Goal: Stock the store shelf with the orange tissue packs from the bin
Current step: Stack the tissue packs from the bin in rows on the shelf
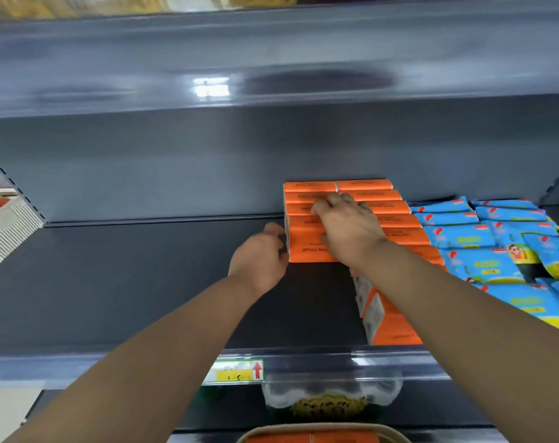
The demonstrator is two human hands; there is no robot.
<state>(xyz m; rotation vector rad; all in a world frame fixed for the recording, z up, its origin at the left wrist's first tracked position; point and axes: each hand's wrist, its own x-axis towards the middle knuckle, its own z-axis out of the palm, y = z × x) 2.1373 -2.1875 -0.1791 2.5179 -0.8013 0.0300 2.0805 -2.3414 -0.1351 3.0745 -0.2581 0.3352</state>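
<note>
Orange tissue packs (307,238) lie in rows on the dark shelf (144,282), stacked toward the back wall. My right hand (345,228) rests flat on top of the left row, fingers spread over the packs. My left hand (259,257) presses against the left side of the front pack, fingers curled around its edge. More orange packs (390,327) stand on edge near the shelf front, partly behind my right forearm. The bin (323,434) shows at the bottom edge with orange packs inside.
Blue tissue packs (495,247) fill the shelf to the right of the orange ones. A price tag (236,372) sits on the shelf's front rail. A clear lidded container (332,394) stands on the shelf below. The upper shelf (271,75) overhangs.
</note>
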